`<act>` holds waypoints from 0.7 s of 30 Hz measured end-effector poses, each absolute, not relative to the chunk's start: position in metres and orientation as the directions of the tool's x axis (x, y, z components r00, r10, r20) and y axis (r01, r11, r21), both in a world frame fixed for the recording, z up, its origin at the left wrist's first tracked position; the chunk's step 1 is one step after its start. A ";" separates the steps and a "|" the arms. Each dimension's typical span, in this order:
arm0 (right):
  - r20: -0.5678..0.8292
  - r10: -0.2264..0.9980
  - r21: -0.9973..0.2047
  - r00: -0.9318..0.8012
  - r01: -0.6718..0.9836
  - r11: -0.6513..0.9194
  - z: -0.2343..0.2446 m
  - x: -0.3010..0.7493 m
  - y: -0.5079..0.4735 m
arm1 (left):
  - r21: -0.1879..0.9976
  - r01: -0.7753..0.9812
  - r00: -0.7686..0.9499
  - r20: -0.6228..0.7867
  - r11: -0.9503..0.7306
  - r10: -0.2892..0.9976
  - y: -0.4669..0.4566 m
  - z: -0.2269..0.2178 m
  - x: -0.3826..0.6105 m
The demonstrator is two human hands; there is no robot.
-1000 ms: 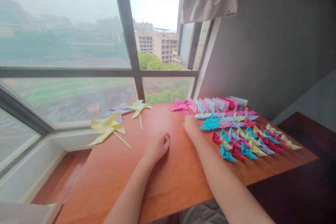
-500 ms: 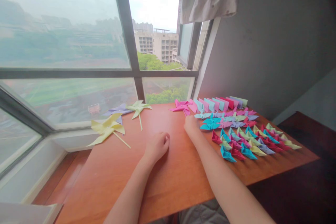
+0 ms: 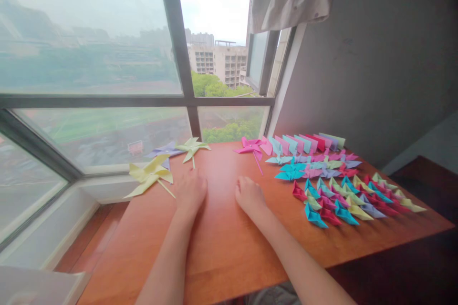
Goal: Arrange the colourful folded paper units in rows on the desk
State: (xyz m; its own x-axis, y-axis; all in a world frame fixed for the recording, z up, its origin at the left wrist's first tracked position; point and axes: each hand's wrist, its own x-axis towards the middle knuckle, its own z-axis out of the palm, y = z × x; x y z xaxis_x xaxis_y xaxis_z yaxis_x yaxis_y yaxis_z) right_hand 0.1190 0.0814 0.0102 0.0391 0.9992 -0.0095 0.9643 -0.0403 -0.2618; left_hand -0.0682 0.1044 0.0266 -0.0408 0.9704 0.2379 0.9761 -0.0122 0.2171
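My left hand (image 3: 191,191) is at the lower end of the light green pinwheel's stick, and covers that end. This light green paper pinwheel (image 3: 193,148) lies at the table's far edge. Whether my fingers grip the stick cannot be made out. Just left of the hand lies a yellow pinwheel (image 3: 148,174), with a purple pinwheel (image 3: 165,150) behind it. My right hand (image 3: 250,196) rests on the tabletop, fingers curled in with nothing visible in them. Beyond it a magenta pinwheel (image 3: 249,147) lies with its stick pointing toward me.
On the right of the wooden table (image 3: 222,248) stand rows of folded paper boats (image 3: 343,212), paper cranes (image 3: 291,170) and upright folded paper pieces (image 3: 303,143). A window (image 3: 229,124) borders the far side, and a grey wall (image 3: 358,81) rises at right.
My left hand has moved forward and left to the light green pinwheel's stick. My right hand has drawn back from the magenta pinwheel, whose stick is now uncovered. The view has shifted slightly.
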 end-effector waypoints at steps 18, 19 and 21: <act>-0.023 1.000 -0.354 0.012 0.935 -0.019 0.025 0.115 0.097 | 0.321 0.887 0.305 0.138 -0.334 0.942 0.080 0.031 -0.029; -0.026 0.999 -0.349 0.024 0.937 -0.032 0.026 0.111 0.099 | 0.334 0.882 0.302 0.139 -0.332 0.943 0.080 0.032 -0.030; -0.040 0.998 -0.337 0.047 0.940 -0.058 0.027 0.104 0.104 | 0.350 0.884 0.279 0.142 -0.312 0.950 0.081 0.033 -0.033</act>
State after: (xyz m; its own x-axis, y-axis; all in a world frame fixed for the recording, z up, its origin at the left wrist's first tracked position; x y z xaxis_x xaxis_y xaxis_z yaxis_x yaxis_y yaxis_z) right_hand 0.1042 0.1036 0.0271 0.0474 0.9981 -0.0400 0.9398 -0.0582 -0.3367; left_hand -0.0328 0.0811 0.0333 0.2788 0.9498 0.1423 0.8835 -0.3117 0.3496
